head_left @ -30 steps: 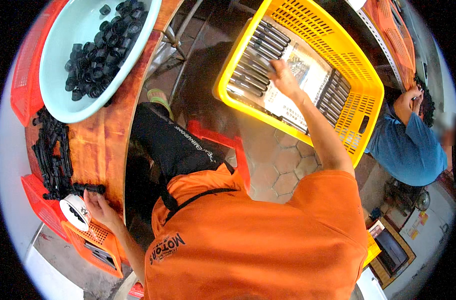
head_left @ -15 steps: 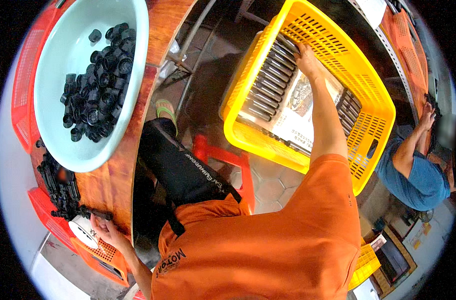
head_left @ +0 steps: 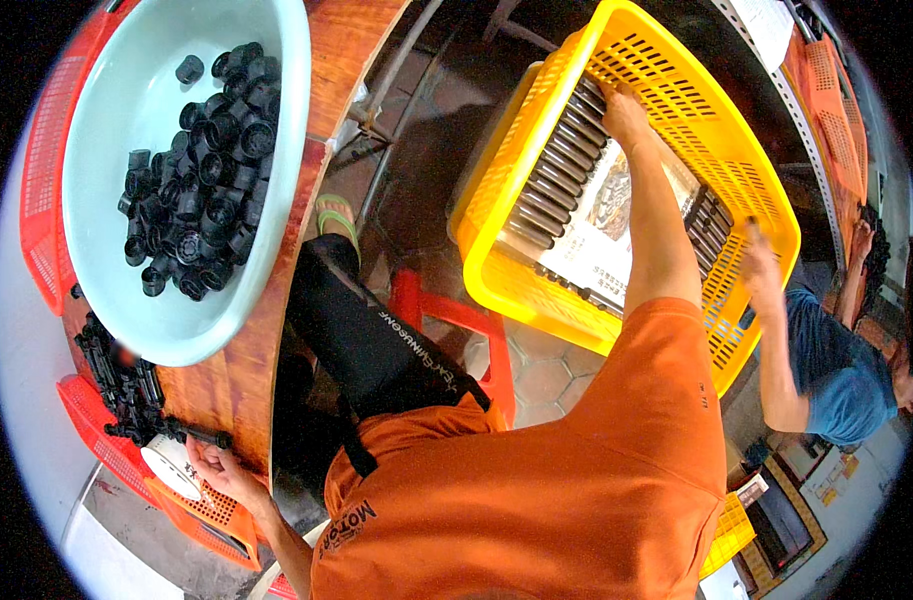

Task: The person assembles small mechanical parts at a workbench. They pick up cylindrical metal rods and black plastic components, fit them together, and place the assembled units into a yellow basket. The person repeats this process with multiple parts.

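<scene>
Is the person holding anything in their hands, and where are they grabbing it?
The right hand rests on the dark rods in the yellow basket; any grip is unclear. The left hand touches one end of a black rod on the wooden table.

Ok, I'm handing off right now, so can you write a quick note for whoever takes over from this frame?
Left hand: rests at the wooden table's near edge, fingertips by a small black cylindrical part; grip unclear.
Right hand: reaches into the yellow slotted plastic crate, on the rows of dark cylindrical rods.
Pale green plastic basin on the table holds loose black caps.
Crate is partly filled; bare paper lining shows mid-crate.
</scene>
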`<state>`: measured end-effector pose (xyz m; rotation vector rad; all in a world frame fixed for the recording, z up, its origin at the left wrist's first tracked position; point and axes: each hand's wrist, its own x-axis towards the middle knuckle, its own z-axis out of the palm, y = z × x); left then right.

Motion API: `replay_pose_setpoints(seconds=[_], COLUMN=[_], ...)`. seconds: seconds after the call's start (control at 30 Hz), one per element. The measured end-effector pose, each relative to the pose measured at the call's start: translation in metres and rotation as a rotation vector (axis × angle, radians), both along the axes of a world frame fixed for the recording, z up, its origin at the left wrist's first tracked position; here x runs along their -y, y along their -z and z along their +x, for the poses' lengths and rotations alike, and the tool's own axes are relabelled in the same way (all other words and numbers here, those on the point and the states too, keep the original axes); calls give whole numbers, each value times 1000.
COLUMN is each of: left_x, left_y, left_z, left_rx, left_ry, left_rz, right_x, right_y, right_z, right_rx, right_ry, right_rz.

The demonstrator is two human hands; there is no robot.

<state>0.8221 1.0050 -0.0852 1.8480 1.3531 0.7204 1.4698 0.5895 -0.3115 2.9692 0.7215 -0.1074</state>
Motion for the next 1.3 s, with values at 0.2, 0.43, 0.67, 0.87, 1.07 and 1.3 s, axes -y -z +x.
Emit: replay_pose_setpoints(seconds=[0.2,0.43,0.67,0.87,1.07,1.3], left_x=[2,1,6,7,4,3], left_y=[-5,-3,-6,-5,-3,-17], left_z=[5,5,15,3,-8,13], left_rx=[-64,-51,-25,40,62,-13], left_ry=[13,-6,22,57,-6,-30], left_rz=[30,17,21,16,-12,-84], right_x=[-13,-15,-9,-31,-95,-248], right_y=[-9,-9,-16,-70,-213,-283], right_z=[-4,-13,-22,-49,-169,-363], right_rx=[-142,-32,31,238,132,-607], right_ry=[102,93,60,241,206,-1028], right_rz=[1,-49,20,711,1427,934])
